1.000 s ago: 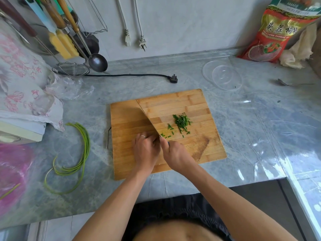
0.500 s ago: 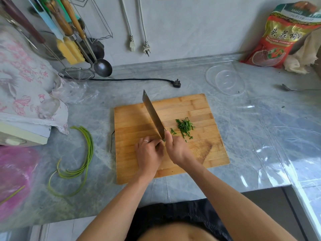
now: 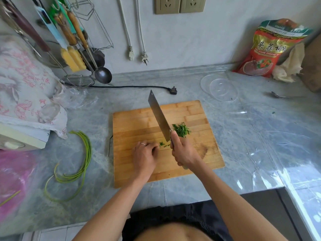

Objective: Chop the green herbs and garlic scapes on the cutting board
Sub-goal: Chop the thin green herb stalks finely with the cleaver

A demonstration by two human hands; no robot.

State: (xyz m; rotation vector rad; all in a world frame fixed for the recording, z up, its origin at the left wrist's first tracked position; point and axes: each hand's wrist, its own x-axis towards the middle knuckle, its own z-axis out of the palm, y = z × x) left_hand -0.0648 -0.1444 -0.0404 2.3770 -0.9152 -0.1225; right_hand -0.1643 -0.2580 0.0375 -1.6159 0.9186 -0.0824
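Note:
A wooden cutting board (image 3: 139, 122) lies on the grey counter. My right hand (image 3: 184, 152) grips the handle of a cleaver (image 3: 159, 115), whose blade is lifted off the board with its tip pointing away and to the left. A small pile of chopped green herbs (image 3: 181, 130) sits just right of the blade. My left hand (image 3: 145, 155), wearing a ring, rests on the board with curled fingers pinching a small stub of herbs (image 3: 162, 144) at its fingertips. Several long garlic scapes (image 3: 89, 150) lie on the counter left of the board.
A clear plastic bowl (image 3: 218, 87) and a spoon (image 3: 284, 97) lie at the back right, near a red food bag (image 3: 271, 47). A black plug and cord (image 3: 173, 91) lie behind the board. Hanging utensils (image 3: 76, 49), a floral cloth (image 3: 22, 84) and a pink bag (image 3: 12, 176) fill the left side.
The cleaver went from lying low over the board to raised with its tip up. My hands, which were close together, have drawn apart, the left one moving left.

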